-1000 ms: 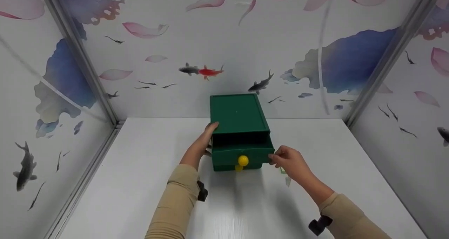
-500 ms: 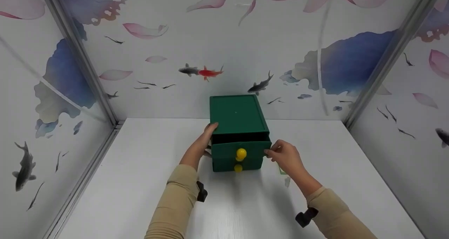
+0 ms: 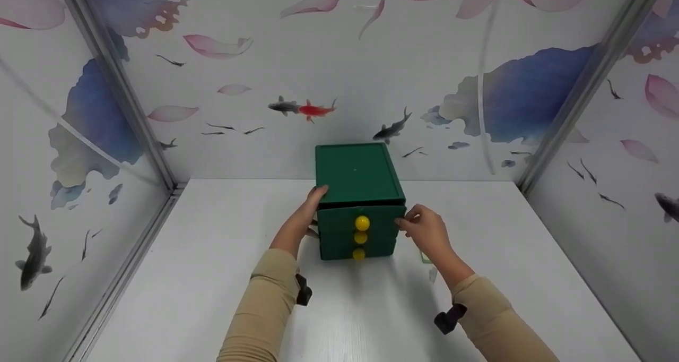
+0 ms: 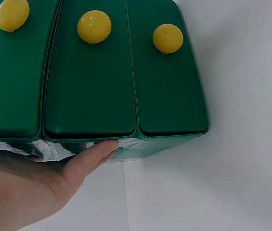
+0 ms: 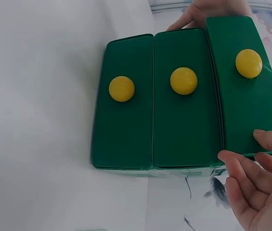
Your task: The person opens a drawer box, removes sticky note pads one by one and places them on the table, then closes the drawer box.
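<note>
A small green cabinet [image 3: 358, 173] with three drawers stands near the back of the table, each drawer with a round yellow knob. The top drawer [image 5: 244, 106] sticks out slightly, leaving a thin dark gap under the cabinet's top. Its right front edge lies between the thumb and fingers of my right hand [image 3: 427, 229], the thumb on the drawer's face. My left hand [image 3: 305, 213] rests against the cabinet's left side, thumb at the top edge. Extended fingers [image 4: 95, 154] lie along that side in the left wrist view. The drawer's inside is hidden.
A small green-edged flat piece [image 3: 425, 258] lies on the white table [image 3: 212, 277] beside my right wrist, partly covered. White panels [image 3: 244, 149] printed with fish and petals close in the back and both sides. Metal posts [image 3: 159, 165] stand at the corners.
The top drawer has slid back into the cabinet from well out to a slight gap. My right hand has moved inward with it. The left hand has stayed in place.
</note>
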### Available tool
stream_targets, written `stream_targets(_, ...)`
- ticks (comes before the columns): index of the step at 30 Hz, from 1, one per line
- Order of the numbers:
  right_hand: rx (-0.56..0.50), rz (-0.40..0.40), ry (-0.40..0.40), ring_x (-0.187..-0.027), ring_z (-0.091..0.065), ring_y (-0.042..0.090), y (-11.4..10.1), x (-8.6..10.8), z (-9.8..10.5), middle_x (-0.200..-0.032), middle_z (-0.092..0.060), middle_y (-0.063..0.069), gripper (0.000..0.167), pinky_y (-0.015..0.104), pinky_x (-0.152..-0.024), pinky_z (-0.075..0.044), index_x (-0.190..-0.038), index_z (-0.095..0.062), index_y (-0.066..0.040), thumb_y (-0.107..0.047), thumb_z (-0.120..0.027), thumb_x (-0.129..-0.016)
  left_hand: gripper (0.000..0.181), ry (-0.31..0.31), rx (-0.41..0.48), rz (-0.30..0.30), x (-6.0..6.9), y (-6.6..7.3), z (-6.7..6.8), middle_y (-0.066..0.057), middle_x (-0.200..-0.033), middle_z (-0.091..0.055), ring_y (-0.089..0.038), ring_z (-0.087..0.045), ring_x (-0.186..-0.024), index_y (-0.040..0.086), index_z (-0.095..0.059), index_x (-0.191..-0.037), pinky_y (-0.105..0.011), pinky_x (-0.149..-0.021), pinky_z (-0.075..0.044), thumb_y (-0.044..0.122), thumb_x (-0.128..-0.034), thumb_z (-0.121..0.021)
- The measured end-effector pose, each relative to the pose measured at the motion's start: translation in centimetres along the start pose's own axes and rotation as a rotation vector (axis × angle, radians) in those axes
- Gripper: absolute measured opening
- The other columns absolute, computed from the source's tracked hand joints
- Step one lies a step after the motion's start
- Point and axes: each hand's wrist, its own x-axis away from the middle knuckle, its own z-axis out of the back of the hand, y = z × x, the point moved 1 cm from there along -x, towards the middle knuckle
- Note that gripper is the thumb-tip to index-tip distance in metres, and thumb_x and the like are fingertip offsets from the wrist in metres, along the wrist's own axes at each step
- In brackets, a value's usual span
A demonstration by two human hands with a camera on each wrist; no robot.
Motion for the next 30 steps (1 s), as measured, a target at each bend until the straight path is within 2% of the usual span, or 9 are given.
stream_targets(7,-0.009,-0.023,-0.001,-0.078,-0.067,0.021,-0.1,-0.4,-0.2,-0.092,-0.071,0.009,0.016,0.034,-0.072,-0.055,-0.091,-0.06,-0.004,-0.017,-0.069,-0.092,0.091,0.002,-0.001,-0.009,0.0,0.0,0.0,-0.019,-0.159,-0.012,-0.051,-0.029,-0.131,0.028,0.003,-0.158,-0.065,-0.098,-0.035,0.069,-0.0886,-0.039)
stream_targets(14,0.011,-0.008,0.011,-0.072,-0.065,0.019,-0.1,-0.7,-0.3,-0.089,-0.07,0.008,0.018,0.034,-0.069,-0.055,-0.09,-0.059,-0.004,-0.018,-0.07,-0.091,0.091,0.004,-0.022,-0.022,0.1,-0.2,0.0,-0.019,-0.159,-0.01,-0.051,-0.031,-0.13,0.027,0.003,-0.158,-0.066,-0.096,-0.036,0.069,-0.0885,-0.038)
stream_targets(20,0.025,-0.025,0.006,-0.074,-0.065,0.019,-0.2,-1.0,-0.3,-0.091,-0.07,0.009,0.017,0.034,-0.071,-0.055,-0.092,-0.06,-0.004,-0.018,-0.068,-0.093,0.091,-0.001,-0.026,-0.009,0.0,-0.1,0.0,-0.019,-0.159,-0.009,-0.051,-0.031,-0.13,0.029,0.003,-0.158,-0.065,-0.098,-0.036,0.07,-0.0881,-0.038)
stream_targets(30,0.182,0.0,-0.017,-0.074,-0.063,0.02,-0.3,-1.5,0.0,-0.086,-0.071,0.006,0.019,0.035,-0.066,-0.051,-0.092,-0.061,-0.006,-0.023,-0.068,-0.093,0.09,0.0,-0.007,-0.012,0.0,-0.1,0.0,-0.021,-0.158,-0.009,-0.052,-0.031,-0.129,0.03,0.003,-0.158,-0.066,-0.097,-0.035,0.069,-0.0886,-0.039)
